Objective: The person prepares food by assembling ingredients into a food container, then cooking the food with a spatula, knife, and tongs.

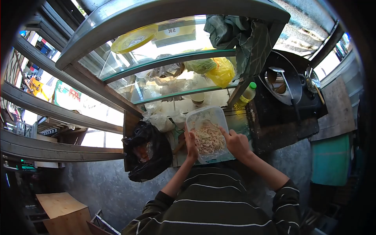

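Observation:
A clear plastic container stands on the counter in front of me, tilted slightly in view. Pale shredded food with bits of green fills its lower part. My left hand holds the container by its left wall, fingers pointing away from me. Over the right rim, my right hand is closed on a thin spoon-like utensil whose far end reaches into the food; its exact kind is hard to make out. Left of the container lie clear plastic bags and an open black plastic bag.
A glass display case rises behind the counter, holding a yellow plastic bag. A bottle with a green cap stands at the back right. Farther right, a wok with a ladle sits on a black stove.

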`<state>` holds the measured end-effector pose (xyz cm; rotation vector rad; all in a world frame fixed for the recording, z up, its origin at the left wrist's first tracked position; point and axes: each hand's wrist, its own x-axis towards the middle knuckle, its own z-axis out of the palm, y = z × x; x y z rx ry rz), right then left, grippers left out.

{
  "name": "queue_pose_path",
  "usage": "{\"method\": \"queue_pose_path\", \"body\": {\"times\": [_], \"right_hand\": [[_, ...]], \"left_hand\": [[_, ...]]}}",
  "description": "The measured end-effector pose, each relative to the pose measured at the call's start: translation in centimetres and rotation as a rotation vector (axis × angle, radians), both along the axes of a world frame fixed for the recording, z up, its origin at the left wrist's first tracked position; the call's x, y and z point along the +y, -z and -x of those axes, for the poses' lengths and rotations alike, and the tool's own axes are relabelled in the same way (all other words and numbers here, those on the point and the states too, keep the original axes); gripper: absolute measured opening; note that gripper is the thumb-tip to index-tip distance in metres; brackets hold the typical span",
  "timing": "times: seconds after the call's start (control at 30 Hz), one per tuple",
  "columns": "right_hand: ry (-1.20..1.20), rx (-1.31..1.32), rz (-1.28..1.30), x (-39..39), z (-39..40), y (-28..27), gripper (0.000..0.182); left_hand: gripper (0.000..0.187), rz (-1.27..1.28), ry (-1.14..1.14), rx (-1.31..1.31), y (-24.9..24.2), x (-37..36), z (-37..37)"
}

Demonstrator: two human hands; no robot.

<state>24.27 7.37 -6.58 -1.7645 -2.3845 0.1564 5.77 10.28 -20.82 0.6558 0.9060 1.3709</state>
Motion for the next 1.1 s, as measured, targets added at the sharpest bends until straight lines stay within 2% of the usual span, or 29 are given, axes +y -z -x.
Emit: {"method": "queue_pose_path", "body": {"times": [0.1, 0.17, 0.2, 0.27, 0.33, 0.37, 0.43, 0.5, 0.57, 0.6, 0.67, 0.7, 0.77, 0.87, 0.93, 0.97, 1.0, 1.03, 1.07, 1.1], "right_hand": [[-0.064, -0.050, 0.086, -1.1, -0.2, 0.0, 0.039], [-0.063, -0.050, 0.128, -1.4, -0.8, 0.1, 0.037], [-0.008, -0.082, 0.133, -1.3, -1.2, 0.3, 0.035], [0.046, -0.110, 0.140, -1.5, -1.0, 0.9, 0.034], [0.060, -0.100, 0.450, -1.8, -1.0, 1.3, 0.028], [0.060, -0.104, 0.452, -1.9, -1.3, 1.6, 0.028], [0.149, 0.293, 0.569, -1.8, -2.0, 2.6, 0.023], [0.183, 0.384, 0.627, -2.1, -1.5, 3.3, 0.022], [0.223, 0.472, 0.687, -2.7, -1.2, 4.4, 0.022], [0.248, 0.566, 0.682, -3.0, -1.1, 5.2, 0.023], [0.269, 0.661, 0.675, -3.1, -0.8, 5.7, 0.024], [0.295, 0.692, 0.698, -3.1, -0.6, 5.5, 0.023], [0.324, 0.725, 0.720, -3.0, -0.5, 4.5, 0.023], [0.245, 0.614, 0.635, -2.2, -0.6, 1.8, 0.022], [0.192, 0.364, 0.304, -2.2, -0.4, 1.1, 0.022], [0.193, 0.364, 0.306, -2.2, -0.4, 1.3, 0.022], [0.180, 0.178, 0.250, -2.1, -0.4, 1.6, 0.021], [0.161, -0.008, 0.192, -2.0, -0.4, 2.0, 0.020], [0.154, -0.009, 0.193, -2.4, -0.5, 2.9, 0.020], [0.120, -0.012, 0.254, -3.5, -0.7, 4.0, 0.020]], "left_hand": [[0.058, 0.052, -0.094, -0.028, -0.4, 0.2, -0.4], [0.075, 0.020, -0.053, 0.300, -0.3, 0.1, -0.2], [0.075, 0.027, -0.056, 0.300, -0.7, -0.1, -0.3], [0.074, 0.009, -0.061, 0.543, -1.8, -0.2, -0.3], [0.074, -0.003, -0.046, 0.496, -2.5, 0.3, 0.0], [0.074, -0.014, -0.031, 0.449, -2.6, 0.3, 0.0], [0.074, 0.022, -0.034, 0.356, 0.0, 0.1, 0.0], [0.074, 0.056, -0.030, 0.271, -1.2, -0.1, -0.1], [0.075, 0.083, -0.048, 0.530, -2.8, -0.9, -0.6], [0.075, 0.085, -0.045, 0.530, -2.1, -0.9, -0.5], [0.075, 0.063, -0.031, 0.308, -0.1, -0.6, 0.3], [0.075, 0.063, -0.031, 0.309, -1.9, -0.7, 0.3], [0.066, 0.249, 0.034, -0.164, -5.1, -1.5, 0.1], [0.065, 0.201, 0.052, -0.165, -3.6, -1.8, 0.5], [0.066, 0.172, 0.065, -0.104, -3.3, -2.1, 0.4], [0.067, 0.138, 0.072, -0.045, -3.3, -2.2, 0.3], [0.067, 0.141, 0.070, -0.046, -3.0, -2.3, 0.2], [0.068, 0.105, 0.031, 0.062, -2.5, -2.2, 0.0], [0.069, 0.068, -0.009, 0.170, -2.0, -2.1, 0.0], [0.069, 0.071, -0.017, 0.170, -1.9, -1.9, 0.2]]}}
